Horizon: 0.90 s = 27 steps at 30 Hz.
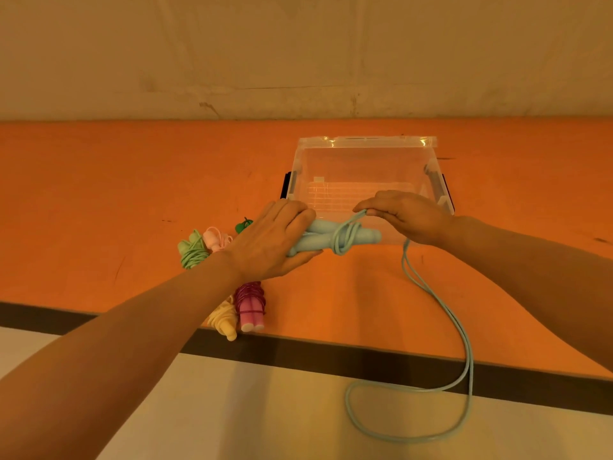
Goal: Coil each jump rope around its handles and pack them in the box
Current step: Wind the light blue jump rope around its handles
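My left hand [277, 240] grips the two light blue handles [361, 234] of a jump rope, held side by side above the orange table. A few turns of the blue cord [343, 242] wrap around their middle. My right hand [403, 215] pinches the cord just above the handles. The rest of the blue rope [464, 353] hangs down over the table's front edge in a long loop. Behind my hands stands a clear plastic box [366, 144] with nothing in it.
Coiled ropes lie at the left of the table [99, 200]: a green one [192, 250], a pale pink one [217, 239], a magenta one [251, 305] and a yellow one [224, 322] at the front edge. A wall rises behind the table.
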### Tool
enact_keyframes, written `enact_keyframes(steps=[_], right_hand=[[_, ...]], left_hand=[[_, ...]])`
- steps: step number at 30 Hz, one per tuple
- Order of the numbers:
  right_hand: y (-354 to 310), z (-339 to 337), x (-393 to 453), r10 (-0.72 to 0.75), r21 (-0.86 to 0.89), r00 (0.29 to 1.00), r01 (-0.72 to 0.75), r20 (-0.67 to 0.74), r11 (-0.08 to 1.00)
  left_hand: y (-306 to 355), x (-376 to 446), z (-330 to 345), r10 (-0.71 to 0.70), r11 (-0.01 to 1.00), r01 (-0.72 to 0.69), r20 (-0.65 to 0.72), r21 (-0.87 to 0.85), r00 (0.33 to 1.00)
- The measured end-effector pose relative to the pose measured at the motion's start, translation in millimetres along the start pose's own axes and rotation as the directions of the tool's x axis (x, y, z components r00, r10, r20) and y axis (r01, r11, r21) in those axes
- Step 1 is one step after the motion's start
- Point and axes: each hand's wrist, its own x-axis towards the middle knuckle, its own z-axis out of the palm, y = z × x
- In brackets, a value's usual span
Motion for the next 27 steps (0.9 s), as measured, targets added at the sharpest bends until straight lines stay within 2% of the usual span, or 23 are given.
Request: enact_keyframes(steps=[4, 10, 13, 16, 20, 24, 27], right_hand=[[1.8, -4.8, -2.1, -0.016, -0.016, 0.999, 0.015, -0.04, 1.0], [4.3, 1.5, -3.8, -0.013, -0.051, 0.991, 0.006, -0.134, 0.999], [6.4, 2.5, -6.5, -0.093, -0.198, 0.974, 0.052, -0.205, 0.979], [5.8, 8.1, -9.2, -0.216, -0.428, 0.959, 0.119, -0.186, 0.896], [7.2, 12.8, -9.6, -0.414, -0.674, 0.896, 0.206, -0.162, 0.709], [6.1, 16.2, -5.3, -0.527, -0.758, 0.84, 0.259, -0.13, 0.599], [2.6, 18.7, -2.9, -0.553, -0.715, 0.817, 0.289, -0.163, 0.637]], left_hand=[[-6.2, 4.3, -14.0, 0.0, 1.0, -0.001, -0.041, -0.026, 0.999], [-18.4, 2.3, -21.6, -0.168, 0.986, 0.166, -0.099, -0.026, 0.981], [-24.1, 1.4, -21.7, -0.283, 0.958, 0.286, -0.124, 0.007, 0.951], [-24.8, 1.4, -18.5, -0.384, 0.919, 0.392, -0.124, 0.05, 0.915], [-22.8, 5.8, -13.2, -0.475, 0.868, 0.48, -0.066, 0.126, 0.877], [-20.9, 11.2, -10.7, -0.573, 0.806, 0.568, -0.022, 0.166, 0.819], [-16.4, 19.4, -10.4, -0.645, 0.75, 0.629, 0.016, 0.206, 0.764]])
